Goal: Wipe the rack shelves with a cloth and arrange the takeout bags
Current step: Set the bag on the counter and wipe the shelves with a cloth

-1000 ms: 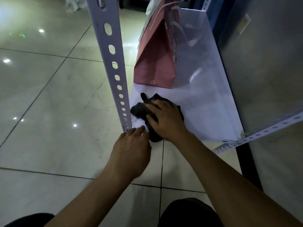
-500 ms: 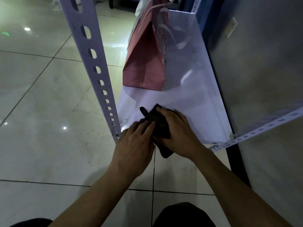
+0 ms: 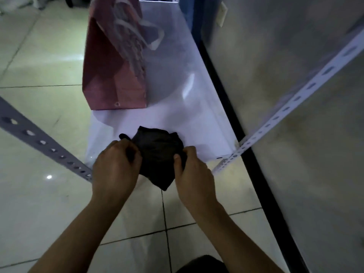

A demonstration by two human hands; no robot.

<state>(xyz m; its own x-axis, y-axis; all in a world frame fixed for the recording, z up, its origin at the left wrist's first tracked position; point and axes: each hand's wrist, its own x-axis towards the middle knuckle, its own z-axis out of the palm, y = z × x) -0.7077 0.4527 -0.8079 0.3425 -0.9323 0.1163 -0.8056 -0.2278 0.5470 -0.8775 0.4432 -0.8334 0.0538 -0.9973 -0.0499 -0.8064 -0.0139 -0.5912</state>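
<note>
1. The white shelf (image 3: 177, 107) runs from the top centre of the frame down to just above the middle. Its near part lies bare and shows a glossy reflection; whether it is fully wiped cannot be told from here.
2. The pink takeout bag (image 3: 110, 75) stands upright at the upper left of the shelf, hard against its left edge, white handles drooping to the right. It is the only bag in view, and I judge the arranging as not yet begun.
3. The perforated upright (image 3: 43, 143) crosses the left of the frame, and another slotted rail (image 3: 291, 103) crosses the right.
4. The left hand (image 3: 116, 170) is closed on the cloth's left edge, fingers curled around the fabric.
5. The right hand (image 3: 195, 170) pinches the cloth's right edge, thumb on top.
6. The dark cloth (image 3: 157, 154) hangs bunched between both hands at the shelf's front edge, centre frame. It looks like it is being refolded, so wiping is probably only partly done.
</note>
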